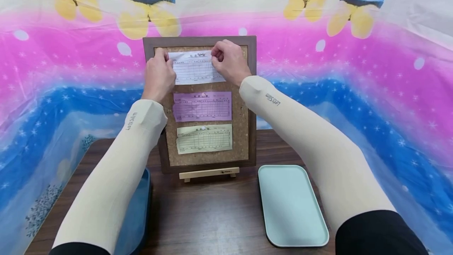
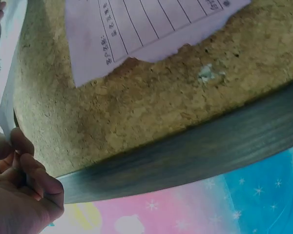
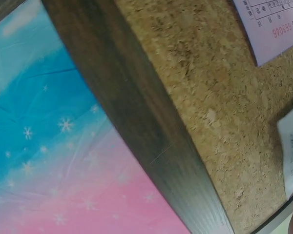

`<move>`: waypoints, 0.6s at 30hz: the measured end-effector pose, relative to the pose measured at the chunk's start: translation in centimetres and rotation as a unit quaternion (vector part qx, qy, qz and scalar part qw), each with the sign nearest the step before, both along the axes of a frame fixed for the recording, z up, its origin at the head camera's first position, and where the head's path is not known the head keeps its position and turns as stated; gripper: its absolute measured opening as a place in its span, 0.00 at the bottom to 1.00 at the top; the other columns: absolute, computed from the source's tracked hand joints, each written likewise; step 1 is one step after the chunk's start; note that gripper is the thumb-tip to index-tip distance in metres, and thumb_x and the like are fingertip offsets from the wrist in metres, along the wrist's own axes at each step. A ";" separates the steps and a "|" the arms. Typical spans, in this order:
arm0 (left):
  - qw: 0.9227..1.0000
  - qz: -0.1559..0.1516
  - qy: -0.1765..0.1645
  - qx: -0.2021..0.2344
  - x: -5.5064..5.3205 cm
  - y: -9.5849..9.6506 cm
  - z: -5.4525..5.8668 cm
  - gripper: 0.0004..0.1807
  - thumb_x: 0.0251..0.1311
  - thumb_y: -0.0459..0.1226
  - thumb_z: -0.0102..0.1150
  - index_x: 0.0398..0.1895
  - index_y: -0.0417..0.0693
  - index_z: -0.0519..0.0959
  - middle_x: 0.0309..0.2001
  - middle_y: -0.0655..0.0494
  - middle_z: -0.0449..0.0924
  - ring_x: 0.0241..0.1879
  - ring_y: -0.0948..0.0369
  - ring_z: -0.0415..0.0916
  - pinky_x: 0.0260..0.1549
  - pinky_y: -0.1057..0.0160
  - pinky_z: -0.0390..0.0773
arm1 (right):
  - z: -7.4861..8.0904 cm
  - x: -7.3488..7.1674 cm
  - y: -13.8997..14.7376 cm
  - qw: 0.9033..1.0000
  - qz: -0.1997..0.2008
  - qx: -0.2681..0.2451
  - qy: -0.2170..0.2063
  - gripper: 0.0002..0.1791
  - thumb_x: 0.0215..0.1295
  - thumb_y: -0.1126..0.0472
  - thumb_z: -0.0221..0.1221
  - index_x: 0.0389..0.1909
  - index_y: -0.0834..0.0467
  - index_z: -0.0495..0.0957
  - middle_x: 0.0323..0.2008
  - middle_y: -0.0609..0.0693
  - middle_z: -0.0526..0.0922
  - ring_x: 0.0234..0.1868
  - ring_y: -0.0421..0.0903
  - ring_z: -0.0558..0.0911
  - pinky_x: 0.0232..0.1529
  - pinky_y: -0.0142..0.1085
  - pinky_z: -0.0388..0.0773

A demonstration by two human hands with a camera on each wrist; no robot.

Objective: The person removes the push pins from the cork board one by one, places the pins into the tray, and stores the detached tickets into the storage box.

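A white printed form (image 1: 192, 70) spans the top of the framed corkboard (image 1: 242, 141). My left hand (image 1: 159, 74) pinches its left edge between thumb and finger; the left wrist view shows that edge standing off the cork. At the upper right corner, my right hand (image 1: 231, 63) pinches the form with curled fingers. Below it hangs a purple form (image 1: 209, 109) with a ragged left edge, held by a white pushpin (image 1: 203, 94). Lower still is a pale green form (image 1: 205, 141), likewise under a white pushpin (image 1: 203, 128). The right wrist view catches only a sliver of the right hand.
A small wooden easel (image 1: 209, 174) props the board on a dark wooden table (image 1: 201, 215). To the right lies a pale green tray (image 1: 293, 207); a blue tray (image 1: 136, 215) is partly hidden under the left forearm. Behind hangs a printed cloth (image 1: 283, 50).
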State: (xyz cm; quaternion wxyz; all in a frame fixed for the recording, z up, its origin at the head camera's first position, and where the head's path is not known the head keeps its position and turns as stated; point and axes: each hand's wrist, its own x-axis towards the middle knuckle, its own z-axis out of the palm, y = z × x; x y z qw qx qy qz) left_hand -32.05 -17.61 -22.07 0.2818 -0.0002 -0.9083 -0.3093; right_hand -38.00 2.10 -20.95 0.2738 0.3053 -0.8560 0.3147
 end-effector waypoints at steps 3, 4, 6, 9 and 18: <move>1.000 0.000 0.003 0.010 0.2 -0.3 -0.1 0.11 0.72 0.38 0.36 0.44 0.37 0.63 0.36 0.38 0.70 0.37 0.47 0.67 0.36 0.52 0.65 | 0.0 0.1 0.3 1.000 0.001 0.003 0.002 0.04 0.61 0.67 0.56 0.34 0.60 0.79 0.34 0.49 0.76 0.34 0.39 0.74 0.37 0.25 0.69; 1.000 0.001 0.003 0.012 0.3 -0.4 -0.1 0.11 0.73 0.38 0.36 0.44 0.37 0.63 0.36 0.39 0.70 0.37 0.47 0.67 0.36 0.52 0.65 | 0.0 0.2 0.4 1.000 0.005 0.003 0.004 0.04 0.61 0.67 0.56 0.34 0.60 0.79 0.34 0.49 0.76 0.34 0.39 0.74 0.37 0.25 0.69; 1.000 0.002 0.002 0.013 0.5 -0.5 -0.1 0.11 0.73 0.39 0.36 0.45 0.38 0.63 0.36 0.39 0.70 0.37 0.47 0.67 0.36 0.52 0.65 | -0.1 0.5 0.7 1.000 0.014 0.002 0.010 0.03 0.61 0.67 0.56 0.34 0.60 0.78 0.34 0.49 0.75 0.34 0.39 0.74 0.37 0.25 0.69; 1.000 -0.002 0.002 0.008 0.9 -0.7 -0.2 0.12 0.73 0.39 0.36 0.46 0.38 0.63 0.38 0.39 0.71 0.38 0.48 0.69 0.36 0.53 0.66 | -0.4 1.2 1.3 0.999 0.029 0.005 0.029 0.03 0.61 0.67 0.55 0.33 0.60 0.78 0.33 0.49 0.75 0.33 0.40 0.74 0.37 0.27 0.69; 0.999 -0.020 0.024 0.016 1.9 -1.1 -0.4 0.12 0.72 0.39 0.37 0.46 0.37 0.64 0.38 0.39 0.71 0.37 0.48 0.69 0.34 0.54 0.67 | -1.8 2.2 3.2 0.998 0.040 -0.002 0.044 0.02 0.60 0.70 0.55 0.31 0.60 0.76 0.32 0.50 0.75 0.32 0.41 0.74 0.37 0.29 0.71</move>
